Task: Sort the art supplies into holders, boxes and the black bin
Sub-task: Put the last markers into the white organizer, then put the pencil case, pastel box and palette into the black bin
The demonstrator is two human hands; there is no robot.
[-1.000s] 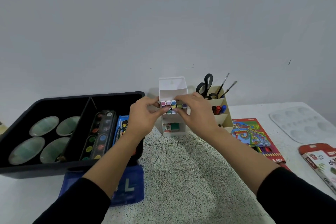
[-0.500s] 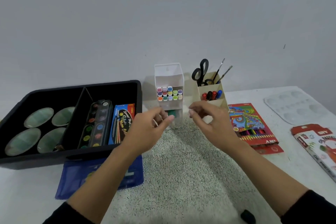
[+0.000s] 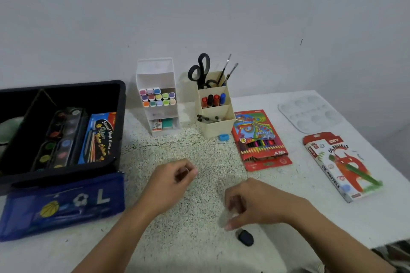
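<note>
The counter (image 3: pixel 199 146) has a speckled, sand-coloured top in the middle and is plain white toward the right edge. Behind it stands a bare pale grey wall (image 3: pixel 221 6).

At the far left sits the black bin (image 3: pixel 121 117), and inside it lie a watercolour set (image 3: pixel 64 137) and a blue box of colours (image 3: pixel 99 137). A blue pencil case (image 3: pixel 62 204) lies just near the bin, touching its front. To the right of the bin a white holder (image 3: pixel 157 73) stands upright with pastel markers (image 3: pixel 158 97) in its middle shelf. Beside it is a beige holder (image 3: pixel 218 126) with scissors (image 3: pixel 200 68) and brushes (image 3: pixel 226 71) in the far compartment. A small blue piece (image 3: pixel 223 137) lies just in front of it.

Further right lie a red pencil box (image 3: pixel 260 139), an oil pastels box (image 3: pixel 341 166) and, at the far side, a white palette (image 3: pixel 310 113).

The left hand (image 3: pixel 168 184) hovers over the speckled part, its fingers loosely curled with nothing in them. The right hand (image 3: pixel 250 204) is blurred, with fingers bent down, so I cannot tell if it holds something. Its fingertips are just beside a small black object (image 3: pixel 245 237) on the near counter.
</note>
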